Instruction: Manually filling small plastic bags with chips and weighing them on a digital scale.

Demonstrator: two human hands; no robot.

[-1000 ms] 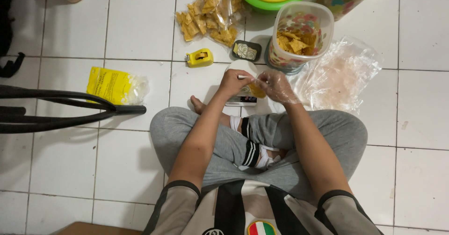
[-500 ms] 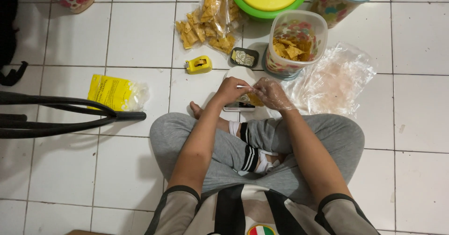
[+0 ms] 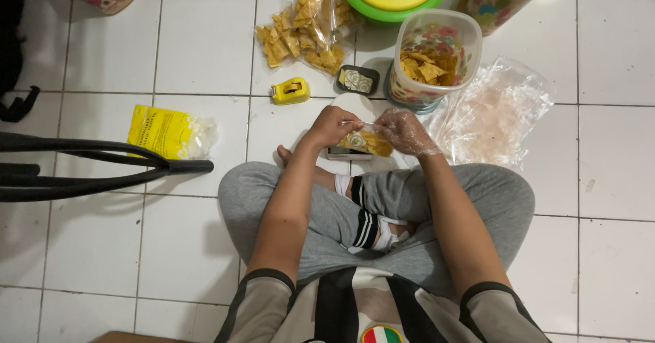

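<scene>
Down on the white tiled floor (image 3: pixel 95 240), the person sat cross-legged, and both hands met over the knees on a small clear packet of chips (image 3: pixel 367 141). The packet lay nearly level, long axis running left to right, its far end tipped slightly down toward the right hand. The left hand (image 3: pixel 332 126) had its fingers curled shut on the packet's left end; the right hand (image 3: pixel 404 130), inside a thin clear glove, pinched the other end closed. A dark flat device (image 3: pixel 346 154) lay just beneath the packet. Ahead, things crowded close: yellow tape dispenser (image 3: pixel 290 91), small black tray (image 3: pixel 357 79), open tub of chips (image 3: pixel 431 60), loose chip bag (image 3: pixel 307 22), crumpled plastic sheet (image 3: pixel 495 111) to the right. Bare tiles opened toward the floor's right edge; a black chair frame (image 3: pixel 89 165) and yellow packet (image 3: pixel 167 133) stood left.
</scene>
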